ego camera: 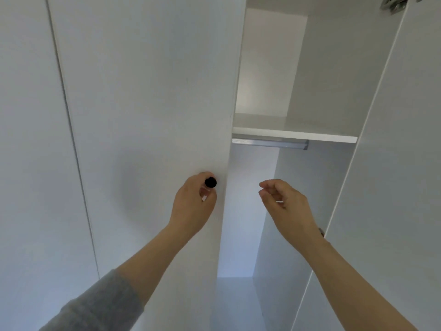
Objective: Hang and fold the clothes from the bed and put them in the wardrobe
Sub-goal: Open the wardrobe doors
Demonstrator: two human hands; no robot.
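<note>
- Wardrobe: fills our view, long axis vertical, opening facing us; right door swung open.
- Left hand: we pinch the black knob on the left door, at 9 o'clock of the gap.
- Right hand: fingers loosely curled, grasping nothing, below the rail.

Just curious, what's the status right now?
Left hand grips black knob. Right hand empty, at open wardrobe. Rail bare, no clothes visible.

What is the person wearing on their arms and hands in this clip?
Both hands are bare: no gloves, rings or watch visible. The left hand comes from a grey knit sleeve pushed up the forearm. The right hand shows a bare forearm with no sleeve in frame.
</note>
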